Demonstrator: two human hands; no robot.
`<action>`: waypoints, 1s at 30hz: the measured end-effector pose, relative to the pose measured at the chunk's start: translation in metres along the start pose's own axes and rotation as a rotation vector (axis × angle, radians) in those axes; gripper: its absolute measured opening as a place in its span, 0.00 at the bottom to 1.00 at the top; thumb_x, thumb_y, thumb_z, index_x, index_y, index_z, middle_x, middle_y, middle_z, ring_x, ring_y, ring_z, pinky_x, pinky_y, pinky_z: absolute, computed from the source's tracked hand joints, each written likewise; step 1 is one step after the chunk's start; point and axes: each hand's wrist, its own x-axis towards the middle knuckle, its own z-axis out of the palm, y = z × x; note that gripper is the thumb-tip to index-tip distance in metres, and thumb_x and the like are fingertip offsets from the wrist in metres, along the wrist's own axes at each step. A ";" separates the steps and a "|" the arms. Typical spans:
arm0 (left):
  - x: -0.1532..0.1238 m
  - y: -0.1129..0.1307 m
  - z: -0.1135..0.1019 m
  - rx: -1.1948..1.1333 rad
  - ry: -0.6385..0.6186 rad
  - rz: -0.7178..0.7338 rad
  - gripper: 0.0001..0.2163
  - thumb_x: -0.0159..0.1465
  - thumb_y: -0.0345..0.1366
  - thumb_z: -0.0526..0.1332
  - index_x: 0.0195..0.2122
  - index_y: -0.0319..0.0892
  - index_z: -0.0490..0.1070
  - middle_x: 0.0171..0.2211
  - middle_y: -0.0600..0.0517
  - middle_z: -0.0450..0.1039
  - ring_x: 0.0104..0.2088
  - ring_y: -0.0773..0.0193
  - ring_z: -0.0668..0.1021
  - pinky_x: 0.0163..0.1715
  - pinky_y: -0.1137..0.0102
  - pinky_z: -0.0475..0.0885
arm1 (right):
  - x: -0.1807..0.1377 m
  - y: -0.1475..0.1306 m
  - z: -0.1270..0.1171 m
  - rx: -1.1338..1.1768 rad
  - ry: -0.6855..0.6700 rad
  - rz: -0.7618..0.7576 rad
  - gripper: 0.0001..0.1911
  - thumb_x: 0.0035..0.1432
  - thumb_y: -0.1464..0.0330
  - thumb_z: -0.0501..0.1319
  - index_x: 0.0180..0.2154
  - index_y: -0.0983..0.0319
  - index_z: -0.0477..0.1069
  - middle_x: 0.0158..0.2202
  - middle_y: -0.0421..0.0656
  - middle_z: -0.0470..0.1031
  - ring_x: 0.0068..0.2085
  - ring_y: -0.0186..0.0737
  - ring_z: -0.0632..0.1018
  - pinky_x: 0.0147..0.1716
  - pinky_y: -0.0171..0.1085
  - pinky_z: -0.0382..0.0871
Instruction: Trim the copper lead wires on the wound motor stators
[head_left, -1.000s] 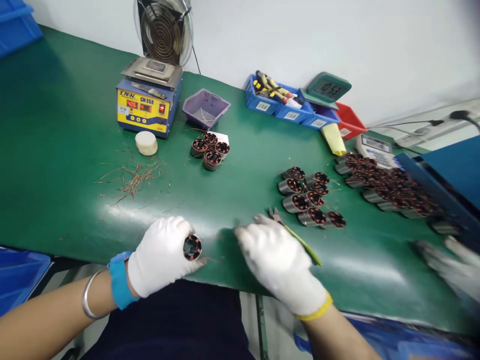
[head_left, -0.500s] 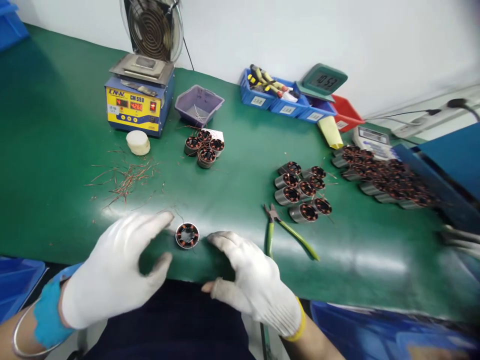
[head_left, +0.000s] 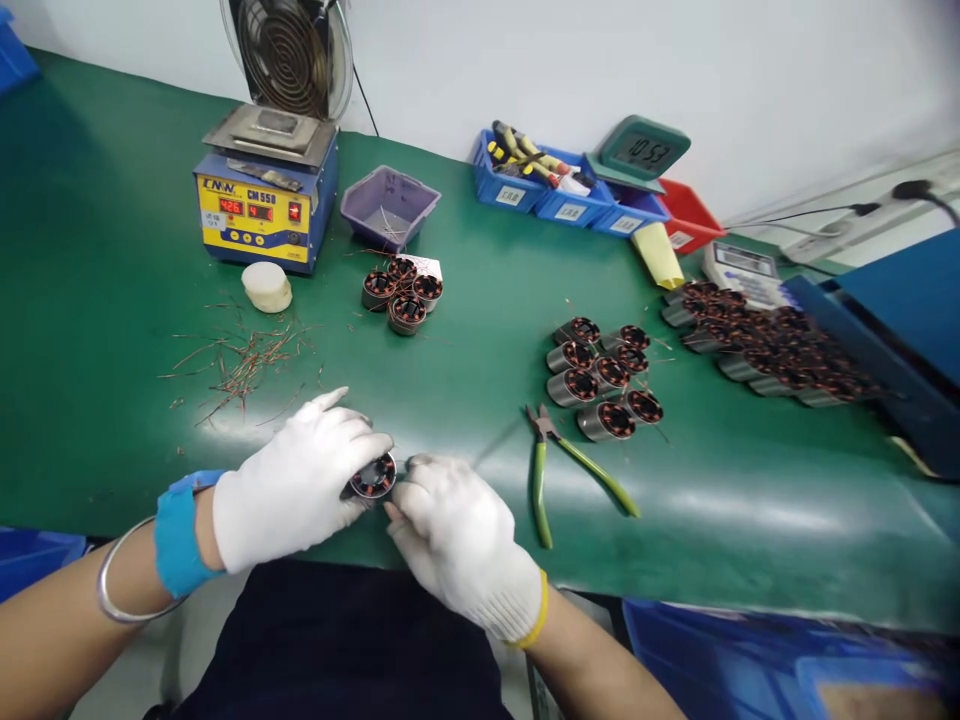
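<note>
My left hand (head_left: 315, 478), in a white glove, is closed around the left side of a motor stator (head_left: 374, 476), a round metal ring with copper windings inside. The stator's open face points up towards me, near the table's front edge. My right hand (head_left: 454, 525), also gloved, is at the stator's right side with thumb and fingertips pinched together. Whatever lies between those fingertips is too small to make out. To the right, green-handled cutting pliers (head_left: 545, 440) lie with their handles spread. Beyond my left hand is a pile of copper wire scraps (head_left: 251, 365).
Behind are a blue and yellow solder pot (head_left: 262, 215), a round cream block (head_left: 267, 288), a purple tray (head_left: 390, 205) and a small stator group (head_left: 405, 298). More stators (head_left: 604, 385) stand at right. Blue tool bins (head_left: 510, 190) and a clock (head_left: 645, 148) line the wall.
Both hands have moved inward to the stator. My left hand has gone from spread fingers to gripping it, and my right fingers have closed at its right side. The camera view has shifted slightly.
</note>
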 end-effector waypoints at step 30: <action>0.018 0.001 -0.010 -0.252 -0.136 -0.136 0.08 0.53 0.34 0.61 0.35 0.44 0.70 0.32 0.53 0.72 0.34 0.60 0.75 0.34 0.69 0.68 | 0.017 0.023 -0.020 0.957 -0.442 0.622 0.06 0.56 0.72 0.52 0.31 0.60 0.67 0.18 0.35 0.73 0.22 0.33 0.74 0.28 0.32 0.65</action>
